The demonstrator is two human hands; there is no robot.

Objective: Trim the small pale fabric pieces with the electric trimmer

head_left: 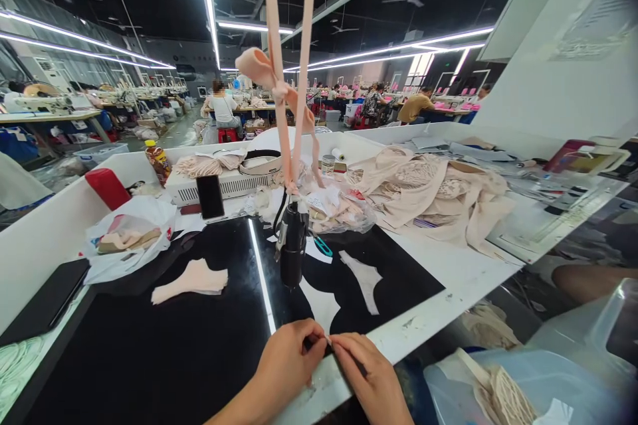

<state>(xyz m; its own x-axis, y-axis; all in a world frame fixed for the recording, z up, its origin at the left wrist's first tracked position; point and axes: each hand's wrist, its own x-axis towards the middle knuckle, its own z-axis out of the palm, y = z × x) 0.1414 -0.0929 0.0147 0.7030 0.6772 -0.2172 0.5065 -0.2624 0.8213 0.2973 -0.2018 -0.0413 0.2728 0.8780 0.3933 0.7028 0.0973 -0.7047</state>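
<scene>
My left hand and my right hand meet at the table's front edge, fingertips pinched close together. A tiny pale bit shows between them, too small to name. Just beyond lies a white curved flat piece on the black work surface. Over it hangs a black cylindrical tool with a side lever, tied to peach fabric straps. A peach cut fabric piece lies to the left, and a pale cut piece to the right. Teal thread snips rest behind the tool.
A pile of beige fabric and lace covers the back right. At left are a plastic bag with scraps, a phone and a black flat case. A translucent bin stands lower right. Several people sit at distant sewing tables.
</scene>
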